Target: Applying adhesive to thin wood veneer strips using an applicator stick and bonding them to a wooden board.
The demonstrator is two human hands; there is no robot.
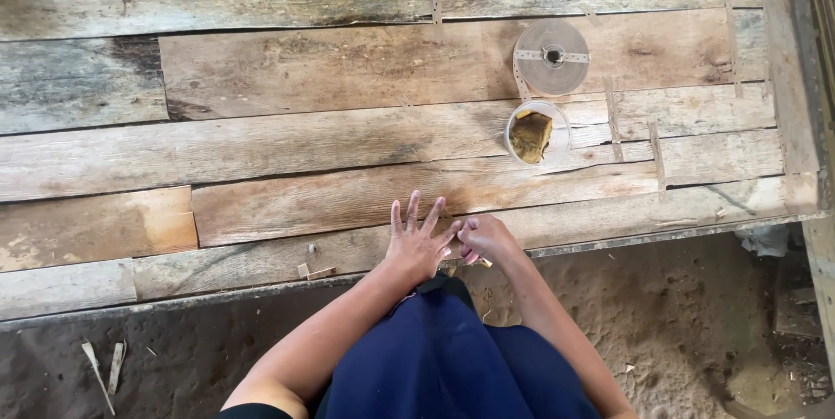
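Left hand [416,241] lies flat, fingers spread, palm down on the weathered grey-brown wooden plank platform [348,140] near its front edge. Right hand [487,239] is curled closed just beside it, pinching a small pale sliver of strip material [484,261]; most of it is hidden. Judged: the sliver is light, thin, bendable, best held by fingertip pinch at its end. Further back sit a clear plastic cup [537,134] and a flat coil of tan strip [551,56].
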